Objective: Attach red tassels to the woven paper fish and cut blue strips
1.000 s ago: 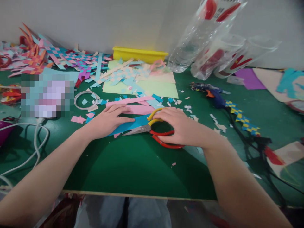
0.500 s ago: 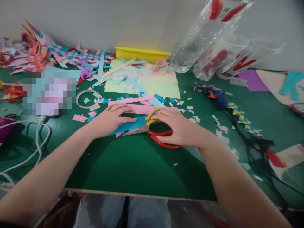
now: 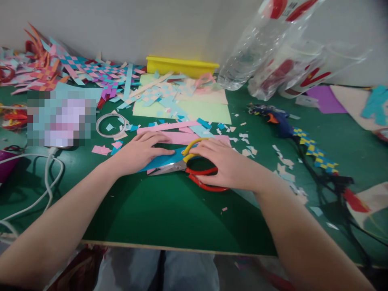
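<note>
My left hand [image 3: 141, 150] lies flat, fingers stretched out, over a strip of blue paper [image 3: 163, 159] on the green table. A pair of scissors [image 3: 202, 171] with red and yellow handles is in my right hand [image 3: 230, 163], whose fingers are through and around the handles. The scissor blades point left along the near edge of the blue paper, partly apart. Behind the blue strip, pink paper [image 3: 184, 138] runs between both hands, and my left fingertips reach onto it. A small pink edge shows under the blue paper near the blades.
A tape roll [image 3: 110, 125] and a pixelated phone on a white cable [image 3: 50, 173] are at left. Paper scraps and woven strips [image 3: 87, 66] cover the back. A glue gun [image 3: 277, 121] with its black cord, and plastic-wrapped cups [image 3: 303, 72], stand at right.
The scissors and my right hand have shifted slightly left and toward me along the blue paper. My left hand stays in about the same place.
</note>
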The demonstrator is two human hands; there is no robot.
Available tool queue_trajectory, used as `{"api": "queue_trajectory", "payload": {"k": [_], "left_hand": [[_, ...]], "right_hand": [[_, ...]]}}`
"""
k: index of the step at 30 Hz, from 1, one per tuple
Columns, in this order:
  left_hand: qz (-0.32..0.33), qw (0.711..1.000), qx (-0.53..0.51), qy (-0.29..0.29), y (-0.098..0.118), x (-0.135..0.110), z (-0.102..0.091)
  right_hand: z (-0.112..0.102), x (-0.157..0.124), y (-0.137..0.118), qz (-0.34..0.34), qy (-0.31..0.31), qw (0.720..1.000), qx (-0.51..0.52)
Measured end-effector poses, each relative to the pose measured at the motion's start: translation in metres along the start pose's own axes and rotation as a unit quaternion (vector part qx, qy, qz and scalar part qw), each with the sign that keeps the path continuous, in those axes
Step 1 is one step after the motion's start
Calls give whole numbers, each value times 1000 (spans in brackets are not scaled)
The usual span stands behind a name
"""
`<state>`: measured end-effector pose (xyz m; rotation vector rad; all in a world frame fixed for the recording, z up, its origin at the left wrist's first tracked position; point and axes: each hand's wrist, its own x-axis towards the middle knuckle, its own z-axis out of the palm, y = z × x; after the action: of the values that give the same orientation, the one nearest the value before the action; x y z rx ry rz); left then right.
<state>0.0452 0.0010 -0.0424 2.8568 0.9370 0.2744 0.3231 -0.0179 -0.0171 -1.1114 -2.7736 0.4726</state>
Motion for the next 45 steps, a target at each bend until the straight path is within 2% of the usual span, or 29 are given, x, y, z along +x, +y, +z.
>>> {"api": "queue_trajectory", "payload": {"k": [9,19,32,45], "left_hand": [[-7,1000,5,-6,1,1,-1],[-11,1000,-14,12,1,2,1],[-23,998,-52,20,0,2,1],[-20,998,-49,31,-2,1,5]], "right_hand": [[-4,-1,0,1,-7,1000,1],[5,3,-11,-1,-3,999,-38],[5,4,-14,-8,1,999,-32],[7,7,-19,-18,-7,999,-27]]}}
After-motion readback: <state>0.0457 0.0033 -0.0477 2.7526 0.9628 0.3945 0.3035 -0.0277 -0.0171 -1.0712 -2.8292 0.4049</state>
